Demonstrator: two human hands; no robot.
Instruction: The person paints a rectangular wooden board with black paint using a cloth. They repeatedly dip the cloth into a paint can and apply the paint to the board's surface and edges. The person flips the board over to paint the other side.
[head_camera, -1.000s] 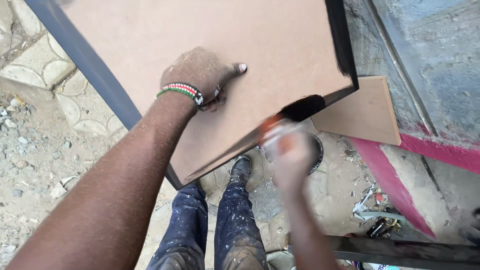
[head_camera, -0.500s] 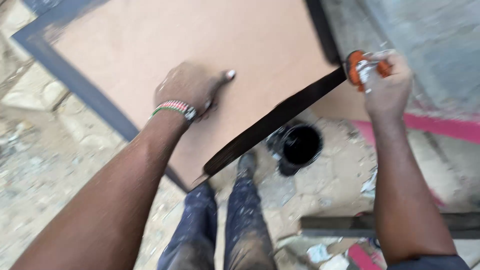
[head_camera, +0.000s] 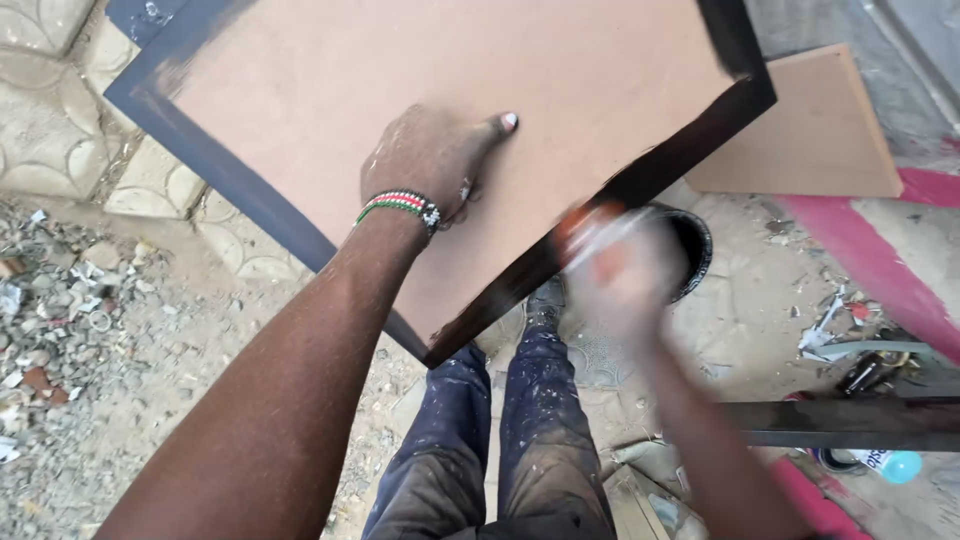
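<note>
**Nearest, 6 o'clock.** Dark blue cloth trousers (head_camera: 500, 440), creased and flecked with pale paint; one shoe toe shows below the board's corner.

**Right hand** (head_camera: 618, 268), 4 o'clock of the board's middle. Half a second ago it was raised at the far end of the black edge, near 2 o'clock. Now it has dropped to the middle of that edge and smears with motion. The orange-and-white handled tool (head_camera: 590, 240) shows in it only as a blur. The hand appears clenched round the tool, though no single finger can be made out. The stroke has run down the wet border, so the work sits at that edge.

**Left hand** (head_camera: 440, 158), centre. Unchanged: released, palm flat, thumb out, pressing the panel. A red, white, green and black beaded wristband (head_camera: 400, 205) circles the wrist.

**Large brown hardboard panel** (head_camera: 330, 90), tilted, filling 10 to 2 o'clock. Face matt and smooth. The left border is dull blue-grey, the right border glossy black (head_camera: 640, 185).

**Round black paint pot** (head_camera: 695, 255), 3 o'clock, partly behind the right hand.

**Ground.** Grey rubble and litter (head_camera: 60, 300) at 9 o'clock, a dark flat metal bar (head_camera: 850, 425) at 4 o'clock.

**Farthest.** Smaller bare brown board (head_camera: 810, 130), 2 o'clock, lying flat beside a pink painted strip (head_camera: 880, 270).
</note>
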